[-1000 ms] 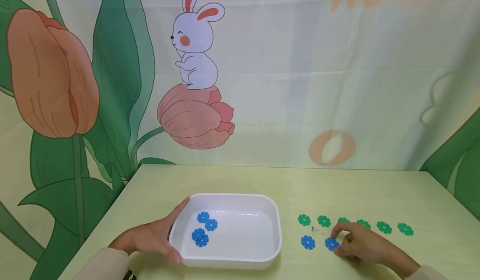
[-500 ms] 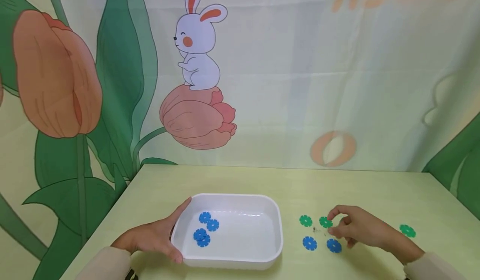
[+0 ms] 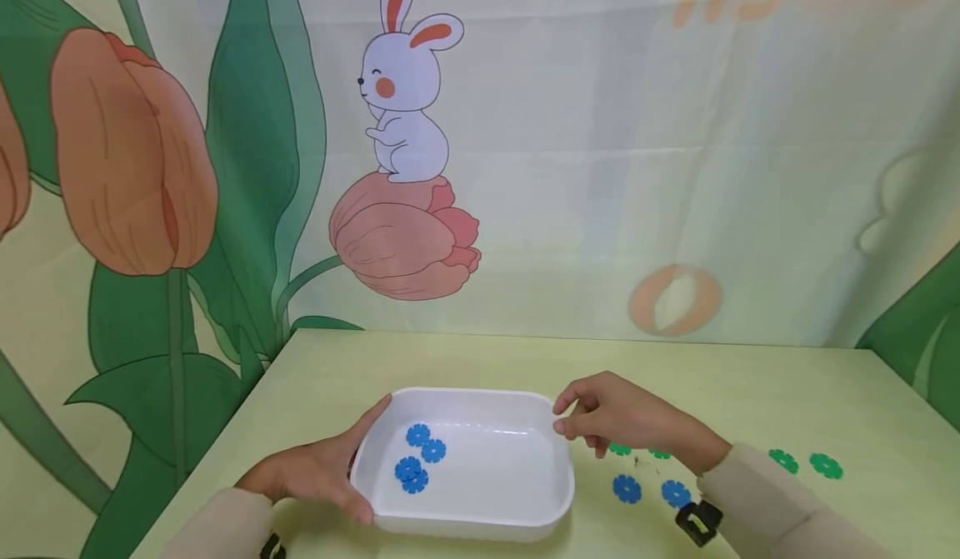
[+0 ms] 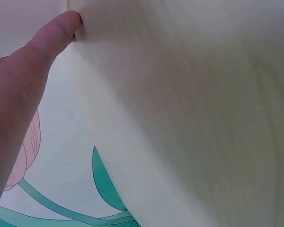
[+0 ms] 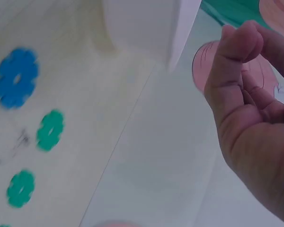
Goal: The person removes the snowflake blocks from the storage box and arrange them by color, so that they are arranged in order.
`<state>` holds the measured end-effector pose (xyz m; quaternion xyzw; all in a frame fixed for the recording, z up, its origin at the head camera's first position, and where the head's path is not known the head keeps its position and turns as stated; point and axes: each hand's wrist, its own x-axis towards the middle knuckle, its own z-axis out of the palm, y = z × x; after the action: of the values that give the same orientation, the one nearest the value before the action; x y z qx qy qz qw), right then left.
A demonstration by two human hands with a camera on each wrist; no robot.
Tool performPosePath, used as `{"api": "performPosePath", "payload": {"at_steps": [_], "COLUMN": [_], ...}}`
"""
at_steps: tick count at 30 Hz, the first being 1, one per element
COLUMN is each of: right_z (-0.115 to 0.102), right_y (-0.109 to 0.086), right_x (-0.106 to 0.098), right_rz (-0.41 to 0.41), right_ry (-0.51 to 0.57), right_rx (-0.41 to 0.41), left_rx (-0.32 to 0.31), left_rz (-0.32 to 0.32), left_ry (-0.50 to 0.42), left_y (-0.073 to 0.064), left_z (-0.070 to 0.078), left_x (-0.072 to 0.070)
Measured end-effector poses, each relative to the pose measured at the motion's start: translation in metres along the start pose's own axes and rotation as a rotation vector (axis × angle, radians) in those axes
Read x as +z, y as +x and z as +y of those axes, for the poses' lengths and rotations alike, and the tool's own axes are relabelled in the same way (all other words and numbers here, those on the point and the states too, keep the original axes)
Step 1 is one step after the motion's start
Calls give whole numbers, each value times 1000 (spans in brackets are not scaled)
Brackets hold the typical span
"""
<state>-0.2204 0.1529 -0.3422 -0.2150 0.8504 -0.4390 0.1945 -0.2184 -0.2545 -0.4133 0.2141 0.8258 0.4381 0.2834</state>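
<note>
My left hand (image 3: 318, 469) grips the left end of a white plastic tray (image 3: 502, 471), thumb at the near corner and forefinger along the far one. Several blue flower-shaped plastic discs (image 3: 417, 435) lie in the tray's left half, two of them overlapping. Beside the tray's right rim hovers my right hand (image 3: 626, 409), fingers bent, thumb and forefinger tips slightly apart; no disc shows between them. In the right wrist view that hand (image 5: 255, 123) also shows nothing held. Below it, two blue discs (image 3: 627, 489) lie on the table in front of a row of green discs (image 3: 826, 466), partly hidden by the right arm.
The pale yellow table (image 3: 450, 355) ends at a printed curtain (image 3: 540, 167) with a rabbit and tulips. A small dark mark (image 5: 22, 138) shows on the table among the discs. The right sleeve (image 3: 780, 501) covers part of the table at the right.
My right hand has left the second blue disc, passed over the green row and moved left to the tray's rim. That disc stays on the table. My left hand keeps its grip.
</note>
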Motion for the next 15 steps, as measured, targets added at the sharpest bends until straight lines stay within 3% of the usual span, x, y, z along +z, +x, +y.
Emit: {"api": "performPosePath", "payload": {"at_steps": [9, 15], "right_z": [-38, -61], "right_y": [45, 72], "right_x": [37, 63], "right_rz": [-86, -130], "right_ry": [-3, -63], "right_rx": [-29, -21], "left_rx": [9, -14], "left_rz": [-9, 1], "left_ry": [-15, -9], "left_y": [-2, -2], "left_z": [-2, 0], "left_x": [-3, 0]}}
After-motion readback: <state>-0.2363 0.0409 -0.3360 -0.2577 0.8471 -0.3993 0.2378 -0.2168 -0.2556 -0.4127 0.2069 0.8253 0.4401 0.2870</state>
